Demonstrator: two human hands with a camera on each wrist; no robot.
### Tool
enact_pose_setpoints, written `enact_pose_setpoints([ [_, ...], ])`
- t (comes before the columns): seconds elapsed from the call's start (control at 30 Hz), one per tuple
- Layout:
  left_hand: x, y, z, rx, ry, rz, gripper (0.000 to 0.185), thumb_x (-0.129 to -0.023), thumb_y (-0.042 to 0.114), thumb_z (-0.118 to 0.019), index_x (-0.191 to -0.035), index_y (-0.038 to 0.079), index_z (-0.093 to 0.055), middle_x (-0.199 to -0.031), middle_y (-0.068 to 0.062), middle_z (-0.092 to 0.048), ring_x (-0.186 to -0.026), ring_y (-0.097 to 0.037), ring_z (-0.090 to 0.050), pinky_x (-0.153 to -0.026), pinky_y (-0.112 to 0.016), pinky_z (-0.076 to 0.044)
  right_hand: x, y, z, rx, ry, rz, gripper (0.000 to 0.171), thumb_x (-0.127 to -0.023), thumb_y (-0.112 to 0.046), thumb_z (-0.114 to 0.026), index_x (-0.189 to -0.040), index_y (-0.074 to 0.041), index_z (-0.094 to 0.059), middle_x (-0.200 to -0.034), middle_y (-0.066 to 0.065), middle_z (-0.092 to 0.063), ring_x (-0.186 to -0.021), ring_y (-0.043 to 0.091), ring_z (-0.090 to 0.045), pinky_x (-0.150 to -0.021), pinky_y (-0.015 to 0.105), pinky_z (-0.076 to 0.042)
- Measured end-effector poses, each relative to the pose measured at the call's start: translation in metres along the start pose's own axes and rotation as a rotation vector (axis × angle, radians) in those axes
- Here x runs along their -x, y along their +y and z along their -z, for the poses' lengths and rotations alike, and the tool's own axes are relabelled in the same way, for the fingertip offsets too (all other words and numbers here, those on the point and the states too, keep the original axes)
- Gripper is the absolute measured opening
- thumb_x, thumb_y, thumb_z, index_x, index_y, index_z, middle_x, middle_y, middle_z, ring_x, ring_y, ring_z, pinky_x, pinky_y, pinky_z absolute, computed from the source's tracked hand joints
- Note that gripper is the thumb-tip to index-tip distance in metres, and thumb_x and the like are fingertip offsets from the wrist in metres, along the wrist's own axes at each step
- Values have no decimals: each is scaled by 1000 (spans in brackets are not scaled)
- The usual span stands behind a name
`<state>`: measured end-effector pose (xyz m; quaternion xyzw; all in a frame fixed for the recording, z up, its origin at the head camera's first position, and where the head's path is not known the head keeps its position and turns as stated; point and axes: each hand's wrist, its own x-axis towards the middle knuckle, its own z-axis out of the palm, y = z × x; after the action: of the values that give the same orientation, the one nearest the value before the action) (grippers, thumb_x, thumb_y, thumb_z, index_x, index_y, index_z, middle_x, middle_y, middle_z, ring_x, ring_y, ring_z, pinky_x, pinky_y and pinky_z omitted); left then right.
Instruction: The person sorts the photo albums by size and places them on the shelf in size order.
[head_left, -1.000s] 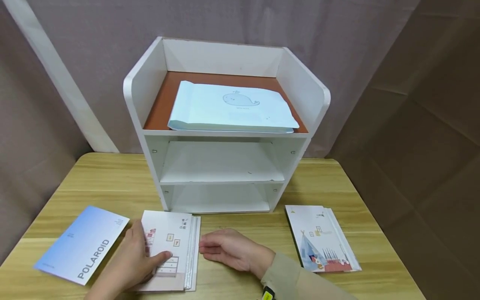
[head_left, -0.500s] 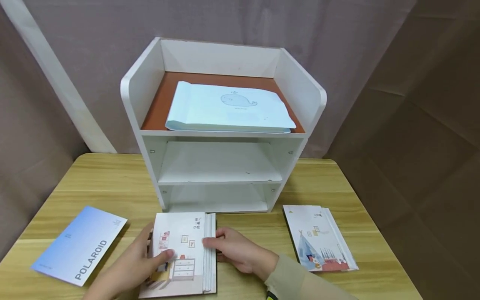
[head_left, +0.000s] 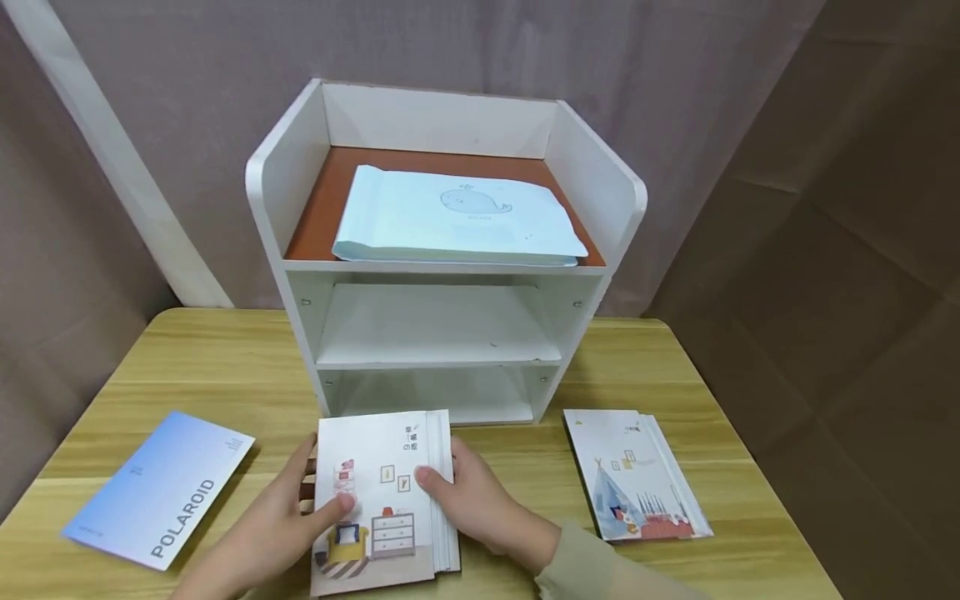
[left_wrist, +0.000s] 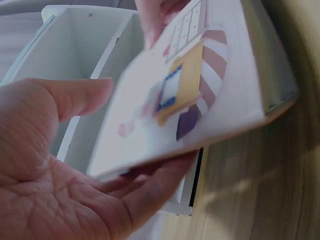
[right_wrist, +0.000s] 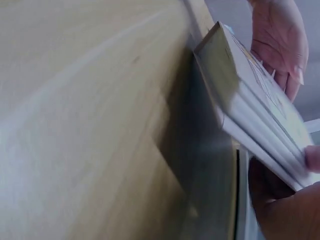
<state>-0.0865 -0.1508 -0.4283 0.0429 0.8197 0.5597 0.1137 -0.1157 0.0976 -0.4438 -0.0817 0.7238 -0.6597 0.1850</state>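
Observation:
A thick white book [head_left: 378, 492] is raised off the table in front of the shelf, its cover printed with a yellow armchair and a chest of drawers. My left hand [head_left: 276, 518] grips its left side, thumb over the cover; in the left wrist view the fingers [left_wrist: 155, 192] reach beneath it. On the opposite side my right hand [head_left: 491, 502] pinches the layered page edge, thumb on top. The right wrist view shows the book [right_wrist: 250, 95] tilted, with a gap and shadow between it and the table.
A white shelf unit [head_left: 438, 365] stands behind the hands, with a pale whale-print book [head_left: 457, 217] on its top. A blue POLAROID booklet [head_left: 161, 487] lies at left on the wooden table [head_left: 630, 367]. Another illustrated white book [head_left: 633, 475] lies at right.
The book has shifted right and come up off the table. My right hand, beside the book with straight fingers a second ago, now holds its right edge.

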Motion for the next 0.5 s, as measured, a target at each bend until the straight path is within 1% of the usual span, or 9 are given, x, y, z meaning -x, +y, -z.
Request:
enact_pose_setpoints([
  [0.1, 0, 1, -2, 49, 12, -30, 88, -88, 27, -73, -153, 12, -16, -128, -13, -54, -108, -25, -58, -82, -31, -53, 2, -5, 5, 66, 19, 74, 43, -97, -20, -59, -134, -8, -40, -103, 8, -68, -83, 23, -69, -68, 36, -58],
  [0.17, 0, 1, -4, 85, 12, -34, 84, -88, 28, -72, -151, 11, -20, -128, -13, -55, -108, -25, -59, -81, -31, -54, 3, -9, 9, 80, 20, 107, 43, -98, -21, -59, -135, -10, -39, -106, 8, -67, -84, 22, -69, -68, 35, -58],
  [0.23, 0, 0, -7, 102, 5, -41, 78, -89, 30, -72, -149, 9, -26, -126, -13, -57, -108, -24, -60, -79, -30, -55, 3, -12, 12, 67, 17, 134, 44, -98, -21, -58, -136, -11, -38, -109, 9, -67, -86, 23, -69, -68, 37, -59],
  [0.3, 1, -2, -10, 112, -27, -53, 69, -90, 30, -70, -144, 8, -34, -122, -13, -59, -105, -24, -61, -78, -29, -55, 2, -16, 15, 41, 10, 159, 45, -99, -20, -57, -137, -12, -37, -112, 12, -66, -87, 25, -69, -69, 39, -59],
  [0.37, 2, -3, -13, 99, -65, -77, 60, -91, 32, -68, -139, 8, -41, -119, -11, -62, -101, -22, -63, -77, -28, -54, 2, -19, 19, 11, 0, 190, 45, -99, -17, -56, -139, -12, -36, -114, 14, -65, -89, 26, -69, -70, 41, -58],
  [0.43, 4, -4, -16, 99, -113, -102, 53, -93, 32, -65, -135, 7, -46, -117, -9, -64, -99, -20, -63, -78, -27, -53, 1, -24, 21, -6, -6, 215, 46, -99, -16, -56, -139, -12, -35, -115, 16, -64, -90, 28, -69, -71, 43, -58],
  [0.5, 5, -4, -19, 101, -140, -117, 48, -94, 33, -64, -132, 7, -50, -116, -5, -66, -98, -18, -64, -80, -27, -52, 2, -28, 24, -10, -6, 241, 44, -99, -15, -56, -138, -10, -36, -114, 18, -64, -90, 29, -69, -71, 43, -58],
])
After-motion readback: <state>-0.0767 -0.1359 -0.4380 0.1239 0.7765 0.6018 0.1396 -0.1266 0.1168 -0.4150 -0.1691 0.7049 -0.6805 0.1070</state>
